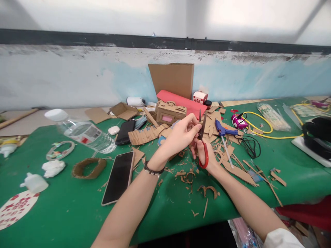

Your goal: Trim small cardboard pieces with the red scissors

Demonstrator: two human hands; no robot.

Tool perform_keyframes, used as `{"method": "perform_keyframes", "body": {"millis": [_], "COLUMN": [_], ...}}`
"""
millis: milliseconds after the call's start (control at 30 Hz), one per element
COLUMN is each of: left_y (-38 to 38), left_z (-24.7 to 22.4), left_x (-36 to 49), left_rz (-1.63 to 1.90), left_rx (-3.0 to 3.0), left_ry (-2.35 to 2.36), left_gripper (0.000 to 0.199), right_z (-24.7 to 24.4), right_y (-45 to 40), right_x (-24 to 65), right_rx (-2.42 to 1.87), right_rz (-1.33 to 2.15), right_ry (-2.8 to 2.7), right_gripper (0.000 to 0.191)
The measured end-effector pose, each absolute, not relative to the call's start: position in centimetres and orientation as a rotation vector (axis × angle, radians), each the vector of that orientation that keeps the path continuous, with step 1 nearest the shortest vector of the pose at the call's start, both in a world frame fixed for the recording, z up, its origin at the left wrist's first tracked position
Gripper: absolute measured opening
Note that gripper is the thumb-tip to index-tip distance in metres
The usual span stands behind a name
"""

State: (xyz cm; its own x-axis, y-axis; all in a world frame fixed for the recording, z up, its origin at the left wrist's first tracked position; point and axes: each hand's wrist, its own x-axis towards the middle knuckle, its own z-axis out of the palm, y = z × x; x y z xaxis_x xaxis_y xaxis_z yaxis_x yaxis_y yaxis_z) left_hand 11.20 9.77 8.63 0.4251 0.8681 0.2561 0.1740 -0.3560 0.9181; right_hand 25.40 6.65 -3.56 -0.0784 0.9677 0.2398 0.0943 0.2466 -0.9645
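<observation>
My right hand (pixel 208 155) grips a pair of scissors (pixel 206 158) with red handles, its dark blades parted and pointing up and away from me. Close against the blades, my left hand (pixel 181 132) is closed in a pinch; whatever lies between its fingertips is too small or hidden to name. Just beyond the hands stands a cardboard model camera (pixel 171 112) with a pink patch on its front. Below them, curled cardboard scraps (pixel 190 177) are scattered over the green table cover (pixel 165 224).
A blue glue gun (pixel 224 130) lies right of my hands, with a purple plug block (pixel 239 121) and yellow cable behind it. To the left are a smartphone (pixel 119 177), a tilted water bottle (pixel 86 132) and a cardboard ring (pixel 88 168). Behind, a cardboard sheet (pixel 173 79) leans on the wall.
</observation>
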Motion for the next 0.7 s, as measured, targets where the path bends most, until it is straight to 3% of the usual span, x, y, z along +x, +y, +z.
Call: {"method": "perform_keyframes", "body": {"millis": [200, 700], "left_y": [9.8, 9.5], "left_z": [8.6, 9.4], "left_x": [11.4, 10.2], "left_rz": [0.976, 0.93], "left_rx": [1.743, 1.995], "left_ry": [0.835, 1.002], "left_gripper": [0.017, 0.015], "right_z": [-3.5, -3.5], "right_y": [6.5, 6.2], "right_x": [25.4, 25.8], "right_rx": [-1.098, -1.2], "right_rz": [0.999, 0.923], "right_ry": [-1.434, -1.522], "right_gripper": [0.065, 0.054]}}
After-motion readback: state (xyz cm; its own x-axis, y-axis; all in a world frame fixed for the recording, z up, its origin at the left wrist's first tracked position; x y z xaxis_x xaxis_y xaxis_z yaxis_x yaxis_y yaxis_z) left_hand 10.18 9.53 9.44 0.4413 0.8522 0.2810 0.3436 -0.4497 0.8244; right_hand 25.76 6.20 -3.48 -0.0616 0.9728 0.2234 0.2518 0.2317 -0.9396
